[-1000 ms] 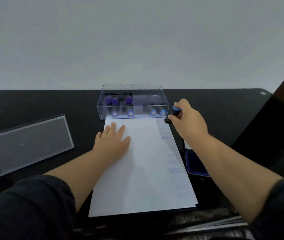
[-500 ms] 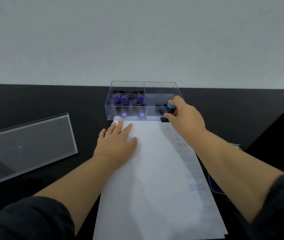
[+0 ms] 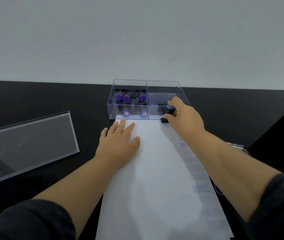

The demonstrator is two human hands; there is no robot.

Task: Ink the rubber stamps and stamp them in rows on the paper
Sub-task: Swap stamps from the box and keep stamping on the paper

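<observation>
three purple-capped stamps (image 3: 126, 97), three blue-capped stamps (image 3: 169, 108), one paper (image 3: 155, 170).

A plain office-like desk setup: black table (image 3: 51, 99) against a bare pale wall (image 3: 137, 37), clear stamp organizer (image 3: 146, 99).

A black table (image 3: 51, 99) carries a white sheet of paper (image 3: 155, 187), a clear box (image 3: 146, 101) and a clear lid (image 3: 25, 144).

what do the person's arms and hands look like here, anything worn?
Both forearms are bare, with dark sleeves pushed up near the elbows. Left hand and right hand are bare: no gloves, rings or watch visible, no markings.
</observation>
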